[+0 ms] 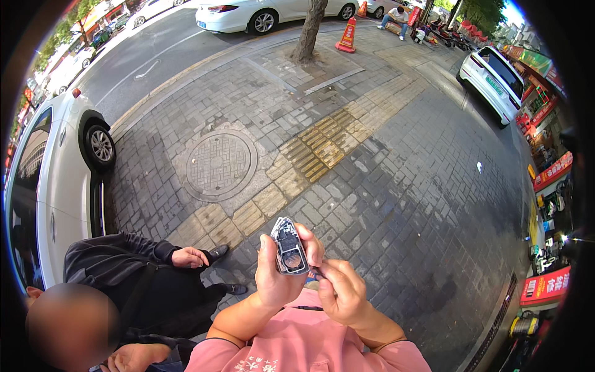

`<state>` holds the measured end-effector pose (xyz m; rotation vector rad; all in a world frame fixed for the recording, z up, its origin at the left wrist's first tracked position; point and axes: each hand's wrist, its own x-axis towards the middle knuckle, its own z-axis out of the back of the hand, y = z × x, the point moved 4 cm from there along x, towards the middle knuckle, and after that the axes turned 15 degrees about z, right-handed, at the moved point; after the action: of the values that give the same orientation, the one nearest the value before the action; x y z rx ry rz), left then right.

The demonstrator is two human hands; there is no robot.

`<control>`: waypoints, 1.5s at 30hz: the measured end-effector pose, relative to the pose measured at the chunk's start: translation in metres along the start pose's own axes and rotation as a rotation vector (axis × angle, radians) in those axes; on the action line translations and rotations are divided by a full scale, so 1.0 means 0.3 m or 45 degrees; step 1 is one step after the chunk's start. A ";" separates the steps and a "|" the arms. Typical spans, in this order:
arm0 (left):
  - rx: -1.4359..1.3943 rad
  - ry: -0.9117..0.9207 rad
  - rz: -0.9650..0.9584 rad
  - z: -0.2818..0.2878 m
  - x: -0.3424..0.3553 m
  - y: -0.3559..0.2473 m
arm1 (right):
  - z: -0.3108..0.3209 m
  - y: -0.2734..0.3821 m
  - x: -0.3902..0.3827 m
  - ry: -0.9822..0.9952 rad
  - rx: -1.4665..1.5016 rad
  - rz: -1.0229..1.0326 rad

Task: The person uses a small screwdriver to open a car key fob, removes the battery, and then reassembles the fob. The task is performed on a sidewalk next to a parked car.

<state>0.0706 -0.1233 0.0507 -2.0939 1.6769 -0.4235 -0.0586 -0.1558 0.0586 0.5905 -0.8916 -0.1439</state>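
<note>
My left hand (276, 282) grips what looks like an opened car key fob (289, 243), thumb on one side and fingers on the other. The fob is held upright with its inside facing me. A round coin-like part sits in its lower half, and pale and dark parts fill the upper half. Close beside its lower right corner, my right hand (344, 291) is closed, thumb and fingers pinched together. A small dark thing shows at those fingertips, too hidden to name.
A person in black (133, 285) stands close at my left, beside a parked white car (68, 167). Ahead on the paving are a manhole cover (221, 162), a tree trunk (310, 31) and an orange cone (348, 36). Another white car (493, 84) and shop goods line the right.
</note>
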 end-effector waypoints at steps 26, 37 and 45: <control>0.018 0.486 0.452 -0.064 -0.186 -0.013 | 0.069 -0.066 -0.112 -0.763 1.636 -0.690; 0.169 0.471 0.673 -0.104 -0.235 0.033 | 0.129 -0.045 0.049 -0.319 1.747 -0.661; 0.189 0.474 0.663 -0.106 -0.263 0.054 | 0.136 0.060 0.149 0.029 1.065 -0.506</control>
<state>0.0237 -0.0535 0.0722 -1.4543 2.2323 -0.7671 -0.0640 -0.1742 0.1188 1.5469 -0.7834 -0.1168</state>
